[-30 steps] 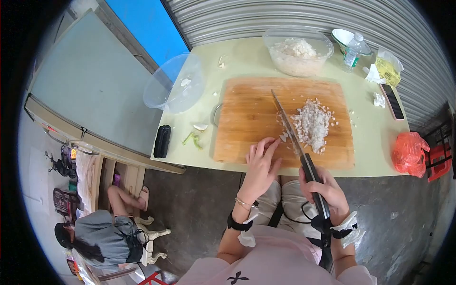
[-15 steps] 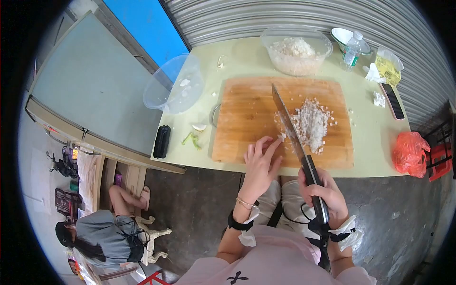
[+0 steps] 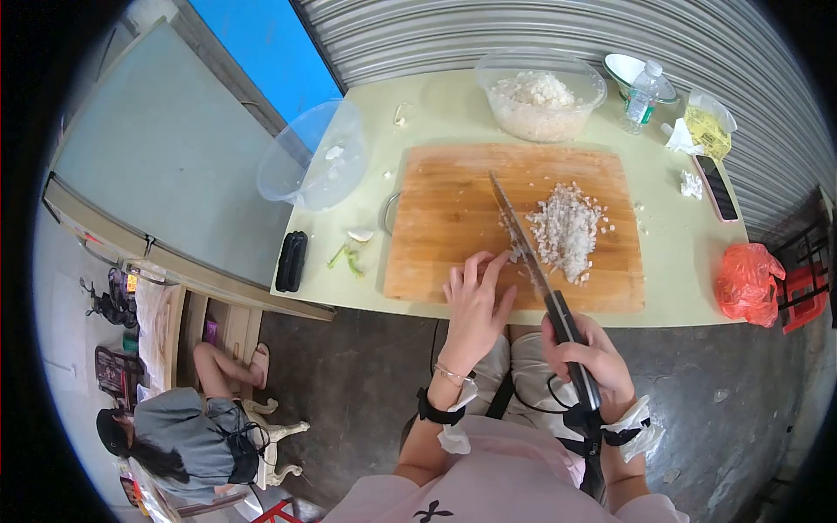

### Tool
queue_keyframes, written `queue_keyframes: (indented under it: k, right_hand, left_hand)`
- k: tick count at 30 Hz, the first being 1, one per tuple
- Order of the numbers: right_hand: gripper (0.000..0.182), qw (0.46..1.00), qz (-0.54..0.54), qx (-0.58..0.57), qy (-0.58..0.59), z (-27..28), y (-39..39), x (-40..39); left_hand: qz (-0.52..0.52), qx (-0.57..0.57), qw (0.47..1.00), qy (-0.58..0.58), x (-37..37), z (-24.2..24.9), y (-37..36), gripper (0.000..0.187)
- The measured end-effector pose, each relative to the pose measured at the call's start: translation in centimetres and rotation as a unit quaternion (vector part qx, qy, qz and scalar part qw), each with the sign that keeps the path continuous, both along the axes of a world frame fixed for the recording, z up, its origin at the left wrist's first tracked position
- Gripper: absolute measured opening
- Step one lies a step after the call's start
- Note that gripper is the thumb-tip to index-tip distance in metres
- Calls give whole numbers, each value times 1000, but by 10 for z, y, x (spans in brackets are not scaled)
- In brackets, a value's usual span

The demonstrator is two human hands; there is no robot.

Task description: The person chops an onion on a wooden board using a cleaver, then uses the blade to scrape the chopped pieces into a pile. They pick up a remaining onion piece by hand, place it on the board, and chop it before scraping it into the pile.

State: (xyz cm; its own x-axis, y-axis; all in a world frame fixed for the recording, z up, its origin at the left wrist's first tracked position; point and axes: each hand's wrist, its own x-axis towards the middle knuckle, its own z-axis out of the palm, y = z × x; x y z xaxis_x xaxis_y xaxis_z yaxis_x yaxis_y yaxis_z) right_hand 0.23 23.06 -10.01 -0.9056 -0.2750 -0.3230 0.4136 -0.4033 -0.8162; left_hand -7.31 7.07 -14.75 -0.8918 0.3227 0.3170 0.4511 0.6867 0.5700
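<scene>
My right hand [image 3: 595, 353] is closed round the black handle of a kitchen knife [image 3: 523, 235]. The blade slants over the wooden cutting board [image 3: 436, 200], tip pointing away from me. Just right of the blade lies a pile of finely diced white vegetable [image 3: 567, 228]. My left hand [image 3: 475, 292] rests at the board's near edge, fingers apart and slightly bent. Its fingertips are beside the blade, at a few small white bits.
Behind the board stands a clear bowl [image 3: 542, 122] heaped with chopped white pieces. A clear plastic tub [image 3: 336, 179], green scraps [image 3: 346, 259] and a black case [image 3: 291, 261] lie left. A bottle [image 3: 642, 96], phone [image 3: 717, 187] and red bag [image 3: 748, 283] are right. A person [image 3: 187, 436] sits left.
The knife's tip has swung slightly left and toward me. My left hand stays beside the blade with little change. The whole view has shifted slightly.
</scene>
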Motion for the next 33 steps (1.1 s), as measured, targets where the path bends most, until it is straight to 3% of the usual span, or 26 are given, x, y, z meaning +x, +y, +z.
queue_keyframes:
  k: [4, 13, 18, 33]
  right_hand:
    - [24, 998, -19, -56, -18, 14, 4, 4]
    - [23, 995, -60, -76, 2, 26, 8, 14]
    - [22, 996, -34, -84, 25, 17, 4, 3]
    - [25, 999, -36, -29, 14, -10, 3, -9]
  left_hand:
    - [-6, 20, 1000, 17, -2, -5, 1, 42]
    - [28, -80, 995, 48, -2, 3, 9, 41]
    - [-12, -2, 1000, 28, -6, -2, -4, 43]
    - [-23, 18, 999, 29, -6, -3, -7, 42]
